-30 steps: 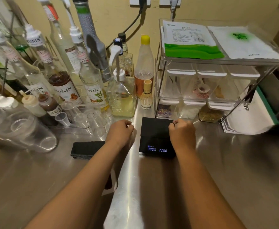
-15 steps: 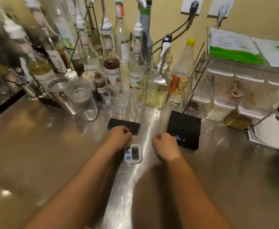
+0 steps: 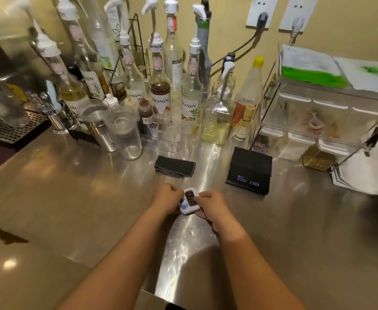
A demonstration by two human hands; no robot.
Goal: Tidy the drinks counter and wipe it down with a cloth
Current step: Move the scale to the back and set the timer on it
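A small white timer (image 3: 190, 200) with blue buttons lies on the steel counter (image 3: 76, 198) near its middle. My left hand (image 3: 166, 198) grips its left side and my right hand (image 3: 210, 204) grips its right side, fingers curled round it. A folded black cloth (image 3: 174, 166) lies on the counter just beyond my hands. A black digital scale (image 3: 249, 171) with a lit display stands to the right of the cloth.
Several syrup pump bottles (image 3: 160, 86) line the back wall, with a clear cup (image 3: 125, 133) and a steel tumbler (image 3: 98, 124) in front. A clear tiered rack (image 3: 327, 113) with containers stands at the right. A drip tray grille (image 3: 6, 128) sits at the far left.
Both hands left the scale and came back toward me. They now hold the white timer from either side. The view has swung left and pulled back.
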